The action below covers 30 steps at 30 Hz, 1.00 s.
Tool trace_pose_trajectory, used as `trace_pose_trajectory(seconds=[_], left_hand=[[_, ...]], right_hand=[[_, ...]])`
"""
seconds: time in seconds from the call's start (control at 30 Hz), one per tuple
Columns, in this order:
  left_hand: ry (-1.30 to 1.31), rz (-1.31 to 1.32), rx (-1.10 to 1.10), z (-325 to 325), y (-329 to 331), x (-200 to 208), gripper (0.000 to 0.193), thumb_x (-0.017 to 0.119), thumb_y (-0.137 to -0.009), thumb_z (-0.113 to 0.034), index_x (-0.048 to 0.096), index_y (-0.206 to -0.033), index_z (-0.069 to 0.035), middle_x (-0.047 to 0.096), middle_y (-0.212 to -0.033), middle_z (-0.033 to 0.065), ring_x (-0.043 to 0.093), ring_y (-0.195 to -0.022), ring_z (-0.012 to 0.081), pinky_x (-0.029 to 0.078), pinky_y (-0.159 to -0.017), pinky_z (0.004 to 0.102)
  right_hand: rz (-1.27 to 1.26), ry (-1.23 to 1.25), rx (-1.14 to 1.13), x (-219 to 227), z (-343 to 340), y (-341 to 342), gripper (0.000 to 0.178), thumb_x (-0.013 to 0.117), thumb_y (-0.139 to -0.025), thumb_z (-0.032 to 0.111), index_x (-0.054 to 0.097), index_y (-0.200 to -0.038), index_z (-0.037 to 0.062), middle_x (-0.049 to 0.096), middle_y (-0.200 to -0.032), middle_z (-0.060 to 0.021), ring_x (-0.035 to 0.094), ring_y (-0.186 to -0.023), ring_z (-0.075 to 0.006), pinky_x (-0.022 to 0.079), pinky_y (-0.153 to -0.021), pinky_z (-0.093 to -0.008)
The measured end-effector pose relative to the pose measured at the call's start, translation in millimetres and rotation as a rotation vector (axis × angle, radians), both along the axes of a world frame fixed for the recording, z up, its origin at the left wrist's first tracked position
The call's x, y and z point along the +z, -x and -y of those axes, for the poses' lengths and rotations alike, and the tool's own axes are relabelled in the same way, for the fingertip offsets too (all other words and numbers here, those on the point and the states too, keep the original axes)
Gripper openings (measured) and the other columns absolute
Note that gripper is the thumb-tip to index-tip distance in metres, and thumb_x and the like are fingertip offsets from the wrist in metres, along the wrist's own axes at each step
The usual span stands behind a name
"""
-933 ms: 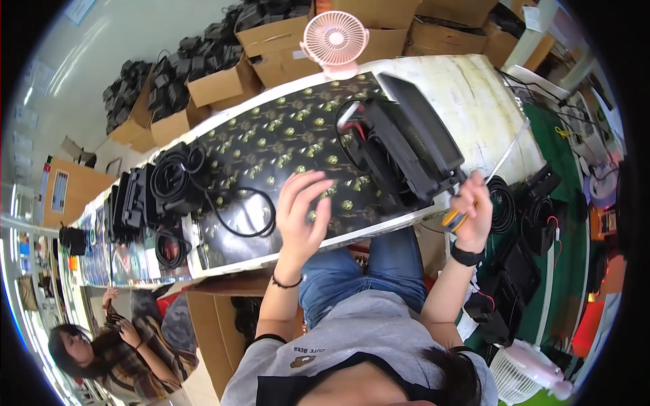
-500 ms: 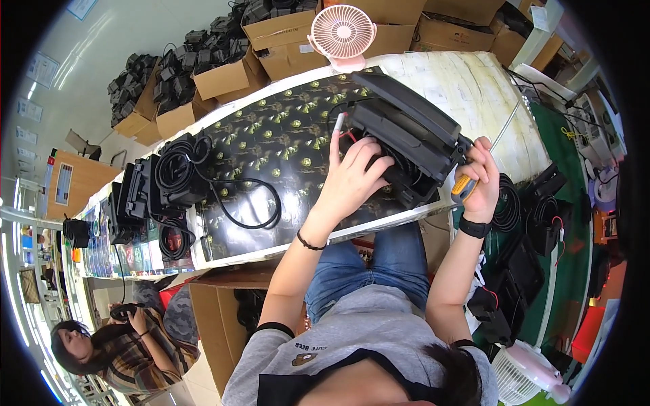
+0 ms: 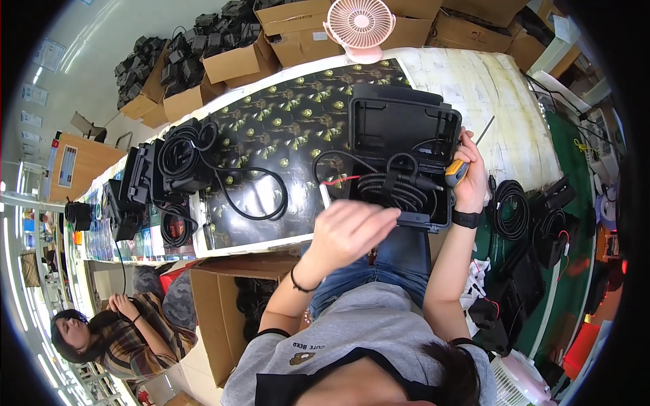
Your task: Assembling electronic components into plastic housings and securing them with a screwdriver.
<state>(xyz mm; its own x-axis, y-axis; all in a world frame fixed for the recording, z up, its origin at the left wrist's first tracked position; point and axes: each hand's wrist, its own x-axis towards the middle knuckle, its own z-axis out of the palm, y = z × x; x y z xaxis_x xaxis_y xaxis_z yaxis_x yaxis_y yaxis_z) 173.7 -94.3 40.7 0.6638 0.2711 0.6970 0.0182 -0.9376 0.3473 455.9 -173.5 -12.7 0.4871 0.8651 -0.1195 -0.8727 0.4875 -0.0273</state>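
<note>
A black plastic case (image 3: 403, 128) lies with its lid raised at the table's near edge. Inside is a coiled black corrugated cable (image 3: 393, 193). From the case's left side sticks out a red wire (image 3: 340, 181), with a small white piece (image 3: 326, 196) at its end. My left hand (image 3: 352, 229) hovers at the near left corner of the case, its fingers bent and blurred; whether they hold anything is unclear. My right hand (image 3: 472, 172) is wrapped round the yellow-and-black handle of a screwdriver (image 3: 458, 172), against the case's right side, the shaft pointing away.
More black cases with coiled cables (image 3: 183, 159) stand on the table's left. A pink fan (image 3: 361, 27) stands at the far edge. Right, a green surface (image 3: 565, 145) carries coiled cable (image 3: 509, 210) and cases. Cardboard boxes (image 3: 233, 61) line the back. A seated person (image 3: 128, 331) is lower left.
The case has turned and its lid now stands wide, showing the coiled cable inside. My left hand has come out of the case toward me. My right hand still grips the screwdriver.
</note>
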Motion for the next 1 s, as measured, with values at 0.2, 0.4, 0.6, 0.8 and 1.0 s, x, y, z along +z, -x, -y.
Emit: trace_pose_trajectory(seconds=[0.2,0.4,0.6,0.8,1.0], left_hand=[[0.149,-0.328,-0.091,-26.0,-38.6,13.8,0.062,0.076,-0.077,-0.037,0.055,-0.13,-0.013,0.053,-0.132,0.0079,0.05,-0.124,0.0307,0.033,-0.108,0.0538],[0.116,-0.021,-0.085,-24.0,-25.4,1.1,0.05,0.085,-0.061,-0.031,0.068,-0.102,-0.009,0.064,-0.098,0.0043,0.057,-0.112,0.0311,0.035,-0.108,0.056],[0.313,0.328,-0.034,-11.5,3.5,-25.9,0.055,0.091,-0.058,-0.021,0.058,-0.1,-0.007,0.063,-0.095,0.0084,0.062,-0.098,0.0301,0.039,-0.106,0.0568],[0.425,1.029,0.203,-26.6,18.6,0.7,0.053,0.082,-0.079,-0.021,0.038,-0.107,-0.009,0.041,-0.103,0.0055,0.058,-0.093,0.0232,0.046,-0.105,0.0516],[-0.013,-0.048,0.788,-69.3,54.4,-2.9,0.042,0.071,-0.083,-0.003,0.059,-0.124,-0.005,0.058,-0.117,0.0132,0.054,-0.106,0.0321,0.047,-0.093,0.041]], right_hand=[[-0.082,-0.096,-0.012,-14.3,6.9,-0.7,0.021,0.038,-0.105,0.008,0.054,-0.118,0.0047,0.063,-0.099,-0.0104,0.045,-0.051,-0.0028,0.044,-0.052,-0.0177],[-0.148,-0.019,-0.01,0.6,11.9,0.9,0.039,0.034,-0.106,0.008,0.04,-0.144,0.0047,0.064,-0.09,-0.0094,0.042,-0.048,-0.0019,0.042,-0.049,-0.0173],[0.014,-0.148,0.184,22.0,-0.1,15.3,0.049,0.032,-0.106,0.009,0.021,-0.154,0.009,0.054,-0.075,-0.0017,0.041,-0.046,-0.0007,0.04,-0.046,-0.0162],[-0.068,-0.192,0.193,14.9,2.8,13.1,0.024,0.031,-0.107,0.014,0.047,-0.104,-0.004,0.048,-0.07,-0.0019,0.041,-0.043,-0.0034,0.038,-0.044,-0.0195],[-0.035,-0.197,0.161,9.9,11.3,7.9,0.026,0.03,-0.107,0.014,0.047,-0.104,-0.005,0.047,-0.068,-0.0009,0.041,-0.042,-0.0036,0.038,-0.044,-0.0198]])
